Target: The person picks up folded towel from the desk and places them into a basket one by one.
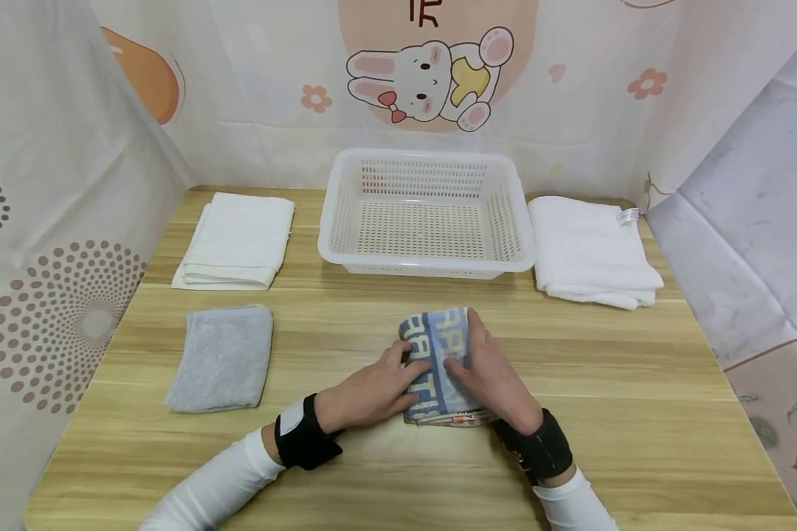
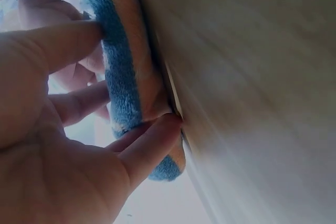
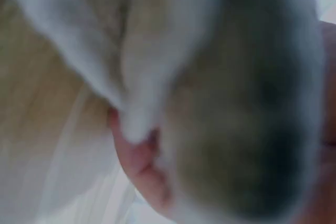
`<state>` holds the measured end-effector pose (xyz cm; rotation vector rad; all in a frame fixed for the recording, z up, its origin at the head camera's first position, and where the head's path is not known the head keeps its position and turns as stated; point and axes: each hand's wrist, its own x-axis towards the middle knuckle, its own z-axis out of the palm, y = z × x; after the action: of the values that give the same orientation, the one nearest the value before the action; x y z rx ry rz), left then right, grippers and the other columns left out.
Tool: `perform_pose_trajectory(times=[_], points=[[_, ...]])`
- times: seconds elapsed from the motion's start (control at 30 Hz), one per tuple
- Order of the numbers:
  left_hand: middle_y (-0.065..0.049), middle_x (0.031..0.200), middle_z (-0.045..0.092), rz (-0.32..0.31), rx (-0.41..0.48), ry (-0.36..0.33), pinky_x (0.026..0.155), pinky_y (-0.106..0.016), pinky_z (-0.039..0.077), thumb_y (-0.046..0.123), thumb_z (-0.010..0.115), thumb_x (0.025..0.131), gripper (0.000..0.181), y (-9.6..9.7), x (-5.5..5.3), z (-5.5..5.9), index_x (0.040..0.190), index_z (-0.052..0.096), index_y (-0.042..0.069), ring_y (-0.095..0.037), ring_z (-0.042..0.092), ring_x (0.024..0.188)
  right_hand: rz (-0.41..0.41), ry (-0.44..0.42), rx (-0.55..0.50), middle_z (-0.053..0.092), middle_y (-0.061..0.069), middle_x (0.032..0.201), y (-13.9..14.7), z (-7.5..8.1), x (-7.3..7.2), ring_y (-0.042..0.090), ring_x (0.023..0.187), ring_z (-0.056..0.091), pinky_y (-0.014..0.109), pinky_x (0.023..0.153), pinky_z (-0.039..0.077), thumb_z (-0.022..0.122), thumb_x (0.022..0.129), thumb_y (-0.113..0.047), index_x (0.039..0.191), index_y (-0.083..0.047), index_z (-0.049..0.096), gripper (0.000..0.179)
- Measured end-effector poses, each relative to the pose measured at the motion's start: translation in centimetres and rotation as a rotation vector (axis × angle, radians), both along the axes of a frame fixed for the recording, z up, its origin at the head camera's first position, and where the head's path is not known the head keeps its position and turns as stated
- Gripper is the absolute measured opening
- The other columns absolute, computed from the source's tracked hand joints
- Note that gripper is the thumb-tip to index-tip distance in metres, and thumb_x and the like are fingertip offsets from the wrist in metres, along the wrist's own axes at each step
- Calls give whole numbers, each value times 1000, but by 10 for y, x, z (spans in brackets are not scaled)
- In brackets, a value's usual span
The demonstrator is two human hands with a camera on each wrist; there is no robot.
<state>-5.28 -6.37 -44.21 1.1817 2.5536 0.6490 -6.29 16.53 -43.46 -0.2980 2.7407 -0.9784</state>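
Note:
A folded blue towel with pale lettering lies on the table in front of me. My left hand holds its left edge, some fingers on top and others against the side. In the left wrist view, the left hand's fingers reach low along the towel's blue and orange edge, close to the tabletop. My right hand grips the right side, its thumb on the upper face. Up close in the right wrist view, the towel's layers are blurred, and fingertips curl round beneath them.
A white slotted plastic basket stands at the back centre. Left of it lies a folded white towel, with a folded grey towel nearer. Another white towel lies to its right. Printed curtains border the wooden table.

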Motion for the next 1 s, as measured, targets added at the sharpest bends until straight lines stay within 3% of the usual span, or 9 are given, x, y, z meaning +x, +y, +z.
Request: perform_pose_trajectory(times=[0.1, 0.33, 0.5, 0.63, 0.83, 1.0], points=[[-22, 136, 38, 4, 20, -3, 87, -30, 51, 22, 63, 99, 48, 1, 0, 0, 142, 48, 8, -23, 52, 110, 4, 14, -20, 33, 41, 144, 0, 1, 1, 46, 128, 43, 57, 103, 40, 68, 92, -10, 153, 13, 6, 90], [-21, 130, 37, 0, 75, 3, 84, -27, 50, 16, 67, 96, 49, 2, 0, 1, 140, 49, 4, -20, 52, 102, -23, -25, -72, 42, 29, 122, 1, 0, 0, 31, 97, 47, 45, 84, 46, 62, 91, -6, 156, 6, 8, 86], [-21, 131, 35, 6, 99, 5, 81, -25, 50, 12, 68, 95, 49, 3, 1, 1, 139, 49, 2, -18, 54, 97, -40, -43, -103, 40, 27, 123, 1, 2, 0, 30, 97, 44, 43, 83, 45, 60, 89, -2, 157, 2, 8, 86], [-23, 133, 32, 27, 135, 17, 80, -25, 51, 7, 68, 94, 50, 3, 3, 2, 139, 48, 2, -19, 57, 97, -51, -8, -134, 39, 26, 124, 0, 6, 2, 30, 100, 42, 44, 85, 44, 62, 89, -1, 158, 1, 9, 87], [-24, 135, 30, 59, 230, 101, 78, -26, 52, -1, 68, 90, 52, 2, 5, 7, 138, 48, 3, -21, 57, 99, -59, 74, -213, 34, 30, 133, -2, 19, 6, 34, 110, 38, 47, 88, 43, 64, 88, 3, 156, 4, 10, 87], [-22, 136, 27, 80, 342, 174, 78, -27, 52, -8, 67, 87, 54, 2, 0, 17, 136, 48, 2, -25, 57, 109, -37, 215, -284, 33, 32, 137, -1, 32, 0, 34, 113, 39, 47, 90, 42, 67, 83, 8, 155, 5, 13, 90]])
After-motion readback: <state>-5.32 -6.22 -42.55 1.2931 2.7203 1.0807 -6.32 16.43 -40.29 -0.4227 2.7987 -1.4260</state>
